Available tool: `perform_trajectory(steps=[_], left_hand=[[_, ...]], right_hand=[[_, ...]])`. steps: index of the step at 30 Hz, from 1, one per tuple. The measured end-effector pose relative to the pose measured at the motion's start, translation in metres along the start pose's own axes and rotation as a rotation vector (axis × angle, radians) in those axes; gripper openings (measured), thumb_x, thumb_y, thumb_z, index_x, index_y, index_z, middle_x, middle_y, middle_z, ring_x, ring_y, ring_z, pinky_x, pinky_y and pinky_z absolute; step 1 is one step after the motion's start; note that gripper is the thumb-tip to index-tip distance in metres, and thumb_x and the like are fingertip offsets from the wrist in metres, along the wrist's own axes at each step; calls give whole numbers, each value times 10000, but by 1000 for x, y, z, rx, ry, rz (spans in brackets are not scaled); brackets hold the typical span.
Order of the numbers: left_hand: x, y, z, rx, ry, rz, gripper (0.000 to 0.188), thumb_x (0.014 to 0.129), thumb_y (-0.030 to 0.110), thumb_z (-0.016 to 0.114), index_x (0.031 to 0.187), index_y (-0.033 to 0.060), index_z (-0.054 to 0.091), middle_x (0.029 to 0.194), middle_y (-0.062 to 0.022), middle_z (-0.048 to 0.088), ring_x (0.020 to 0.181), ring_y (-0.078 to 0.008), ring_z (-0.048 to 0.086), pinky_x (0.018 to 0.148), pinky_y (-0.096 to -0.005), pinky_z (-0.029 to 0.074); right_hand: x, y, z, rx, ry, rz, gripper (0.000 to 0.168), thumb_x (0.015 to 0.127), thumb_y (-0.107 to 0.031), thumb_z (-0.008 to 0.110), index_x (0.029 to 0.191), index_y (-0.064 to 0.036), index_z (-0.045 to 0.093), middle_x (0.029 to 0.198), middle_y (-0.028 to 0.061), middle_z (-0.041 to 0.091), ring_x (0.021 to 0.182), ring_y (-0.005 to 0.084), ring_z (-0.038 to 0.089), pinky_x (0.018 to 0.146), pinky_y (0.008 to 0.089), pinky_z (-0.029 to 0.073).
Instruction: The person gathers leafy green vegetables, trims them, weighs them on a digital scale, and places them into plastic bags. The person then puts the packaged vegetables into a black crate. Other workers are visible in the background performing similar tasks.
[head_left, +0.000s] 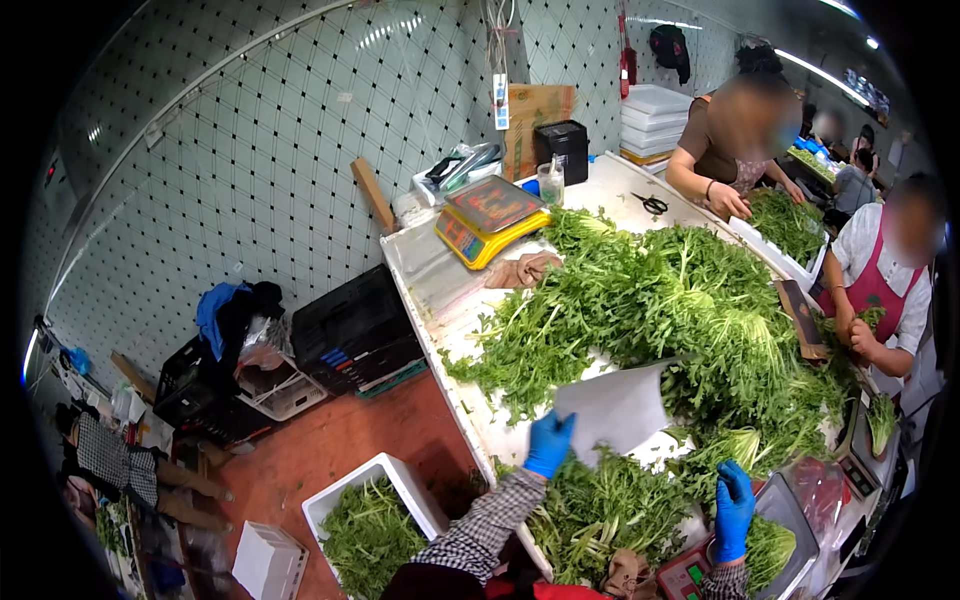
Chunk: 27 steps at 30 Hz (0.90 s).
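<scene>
My left hand (550, 444), in a blue glove, grips the near left corner of a thin white sheet (615, 409). That sheet is tilted over the white table, its far edge against a large heap of leafy greens (675, 300). My right hand (733, 514), also gloved in blue, is raised beside a scale with a red keypad (684, 574). I see nothing clearly held in it, and its finger pose is hard to read. A bunch of greens (769, 553) lies on the scale's grey tray (799, 536). More loose greens (607, 510) lie between my hands.
A white foam box (435, 499) of greens stands on the floor to the left. A yellow scale (491, 225), a brown cloth (525, 270) and black scissors (651, 203) rest on the table. Two people (750, 135) (877, 277) handle greens along the far right side. Black crates (356, 326) line the wall.
</scene>
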<state>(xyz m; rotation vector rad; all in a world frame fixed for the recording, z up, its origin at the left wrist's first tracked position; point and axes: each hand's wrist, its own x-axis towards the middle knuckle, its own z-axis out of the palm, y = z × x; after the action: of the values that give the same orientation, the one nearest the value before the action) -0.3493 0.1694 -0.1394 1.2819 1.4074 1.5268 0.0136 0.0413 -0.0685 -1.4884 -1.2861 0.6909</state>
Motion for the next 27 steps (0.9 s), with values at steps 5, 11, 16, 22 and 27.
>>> perform_trajectory(steps=[5, 11, 16, 22, 27], left_hand=[[67, -94, -114, 14, 174, -183, 243, 905, 123, 650, 1104, -12, 689, 1017, -130, 747, 895, -181, 697, 803, -343, 538], [131, -22, -119, 988, 388, -95, 767, 792, 199, 760, 1447, -7, 418, 1293, -242, 585, 1177, -406, 575, 966, -459, 470], [191, 27, -19, 737, 93, 639, 636, 831, 151, 685, 1415, -2, 483, 1390, -218, 536, 1265, -384, 514, 1095, -447, 393], [239, 101, 169, 764, -254, 893, 514, 848, 45, 593, 1358, 109, 570, 1434, -161, 521, 972, -325, 658, 812, -416, 552], [265, 115, 241, 1117, -361, 194, 759, 865, 12, 555, 1559, 101, 260, 1538, -252, 360, 923, -257, 707, 721, -402, 591]], right_hand=[[3, -3, 2, 113, -26, 49, 272, 921, 2, 618, 1188, 16, 669, 1348, 167, 581, 1159, 230, 615, 969, 337, 507], [-5, -25, -1, 35, 30, 70, 247, 929, 9, 600, 1163, 17, 678, 1313, 162, 598, 1155, 228, 615, 970, 347, 510], [4, -64, 12, 3, 11, 41, 253, 916, -18, 631, 1162, -10, 691, 1321, 176, 600, 1162, 254, 622, 949, 356, 523], [17, -93, 19, -175, -4, -56, 257, 872, 4, 643, 1118, -15, 715, 1244, 198, 653, 1183, 302, 621, 963, 389, 510], [17, -80, 13, -261, 16, -114, 239, 929, -25, 637, 1163, -4, 684, 1253, 141, 665, 1154, 260, 628, 992, 341, 490]])
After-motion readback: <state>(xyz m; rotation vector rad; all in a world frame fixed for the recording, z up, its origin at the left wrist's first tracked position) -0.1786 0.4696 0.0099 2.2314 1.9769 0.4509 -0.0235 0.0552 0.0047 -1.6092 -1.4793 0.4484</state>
